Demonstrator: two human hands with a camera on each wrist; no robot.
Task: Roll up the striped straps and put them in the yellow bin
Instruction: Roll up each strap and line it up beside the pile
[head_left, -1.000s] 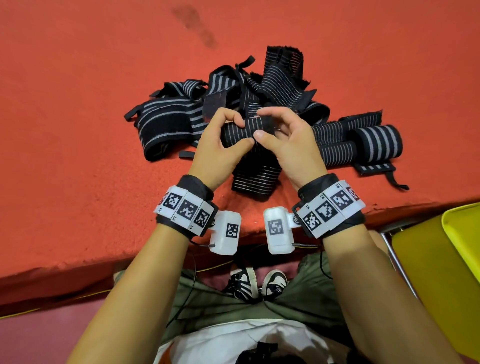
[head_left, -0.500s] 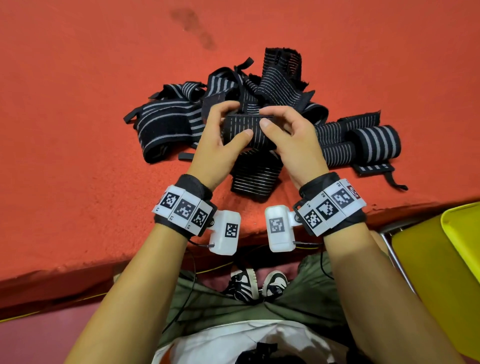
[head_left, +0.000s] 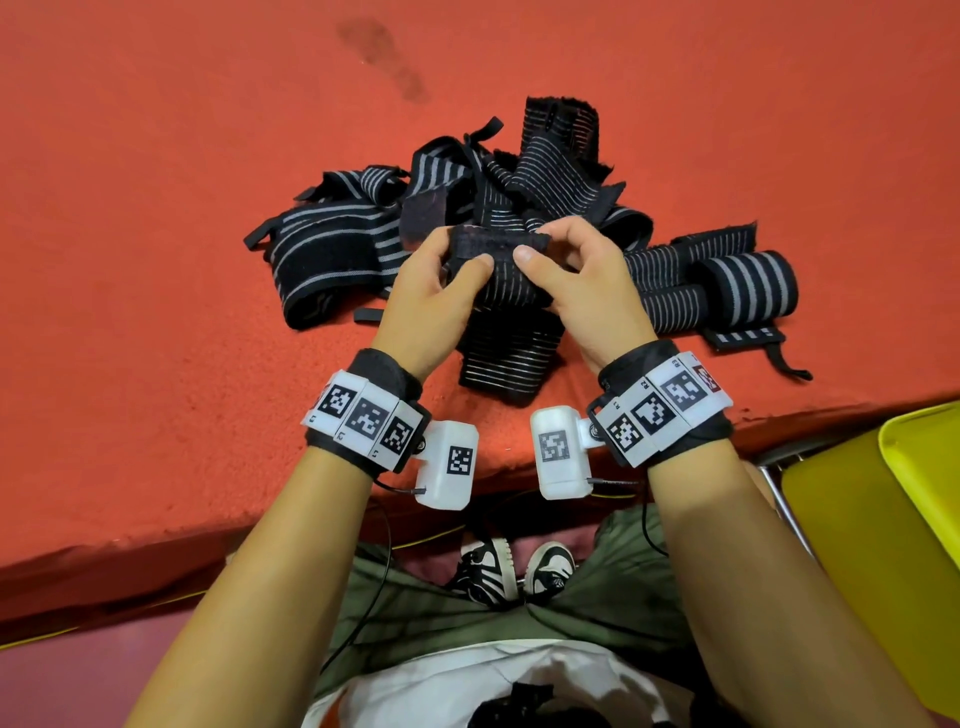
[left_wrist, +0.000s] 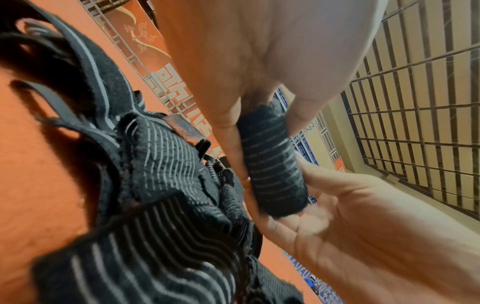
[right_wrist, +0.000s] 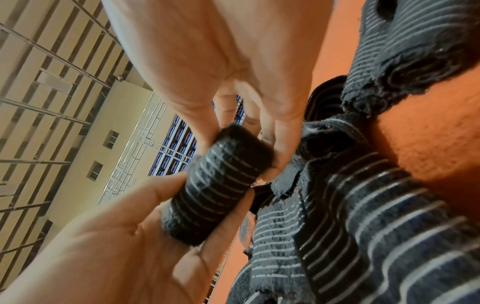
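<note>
- Gripping a half-rolled striped strap (head_left: 501, 275): left hand (head_left: 431, 301) and right hand (head_left: 587, 296), fingers curled round opposite ends.
- Strap: black, thin grey stripes, tight roll, loose tail hanging down to the red worktop (head_left: 156, 260).
- Roll held just above the pile of straps (head_left: 519, 197).
- Yellow bin (head_left: 883, 519) well right of the pile, below the worktop edge.

Two hands work here: one left hand (head_left: 431, 299) and one right hand (head_left: 582, 296). Between them is one partly rolled strap (head_left: 501, 270). One finished roll (head_left: 748, 283) lies on the one red counter (head_left: 156, 260). The loose straps (head_left: 332, 254) are heaped and tangled, so their number cannot be told. One yellow bin (head_left: 883, 545) stands alongside. Two wrist cameras and two shoes also show.
</note>
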